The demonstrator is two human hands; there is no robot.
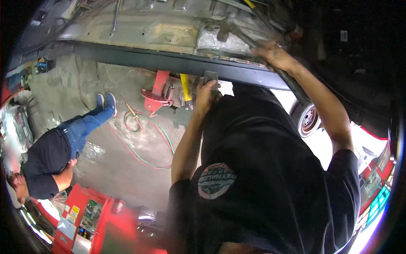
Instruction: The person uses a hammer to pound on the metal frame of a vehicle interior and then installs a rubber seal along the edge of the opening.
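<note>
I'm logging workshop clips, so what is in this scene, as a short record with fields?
Setting: garage with concrete floor
Overhead: dark steel sill beam of a raised vehicle underbody
Left hand: gripping a small grey metal block at the beam
Right hand: pressed on the underbody
Floor items: red jack stand, red and green hoses
Other person: crouched at left

The sill (169, 62) is showing as matt dark painted metal; above it the underbody (139, 27) is looking like rough, stained bare metal. Below the sill, the floor (114, 161) is looking like dull, rough concrete, the hoses (146, 146) smooth rubber.
</note>
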